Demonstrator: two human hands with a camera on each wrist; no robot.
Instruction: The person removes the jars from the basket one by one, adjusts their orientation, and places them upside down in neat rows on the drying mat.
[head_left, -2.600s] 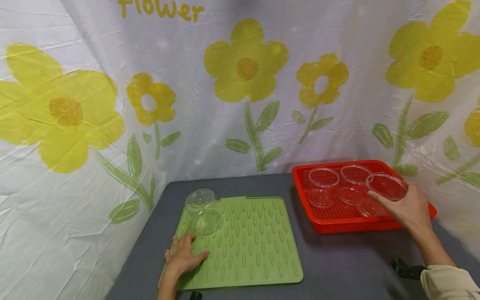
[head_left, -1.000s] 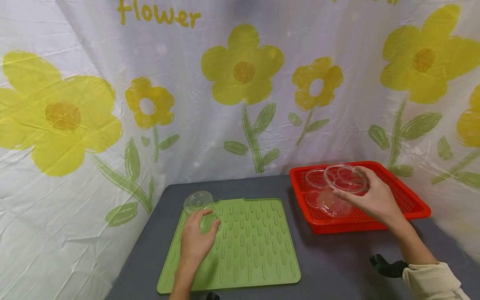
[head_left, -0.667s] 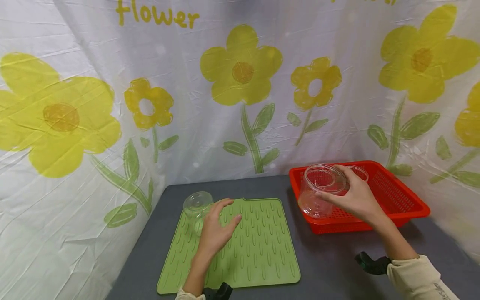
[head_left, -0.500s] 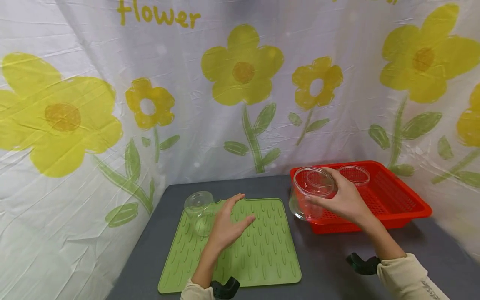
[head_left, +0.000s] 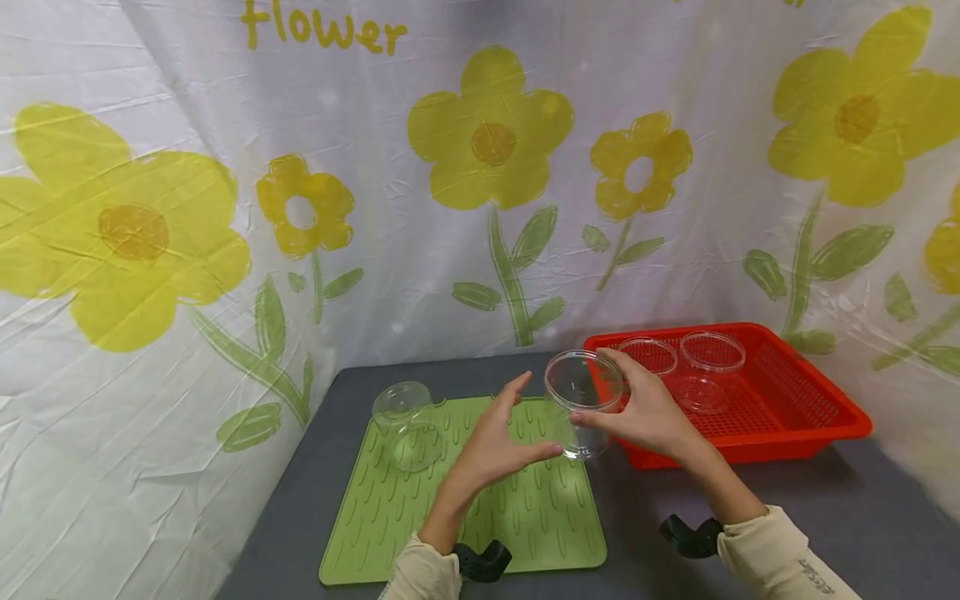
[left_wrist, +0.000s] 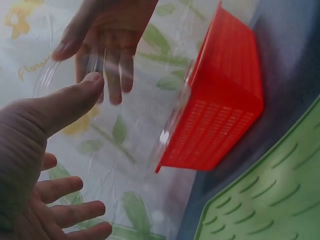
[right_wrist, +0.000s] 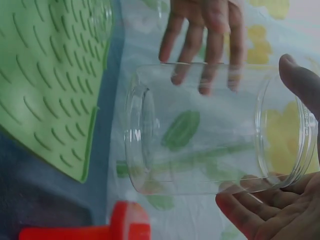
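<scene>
Jars number four in all, clear plastic and lidless; one jar (head_left: 407, 423) already stands on the green drying mat (head_left: 517, 517) at its far left corner, two more (head_left: 649, 357) (head_left: 711, 353) wait upright in the red basket (head_left: 795, 417) at the right of the grey worktop (head_left: 750, 508), and the fourth, the carried jar (head_left: 579, 402), hangs in the air over the mat's far right corner, just short of the basket's left wall; judging by that, one is placed, one is in transit and two are left; right hand (head_left: 651, 413) grasps the carried jar with thumb and fingers curled round its mouth end, the wrist view showing the rim (right_wrist: 287, 127) against the palm; left hand (head_left: 497, 443) is spread with fingers straight, thumb up, near the jar's base, and whether its fingertips touch cannot be told.
</scene>
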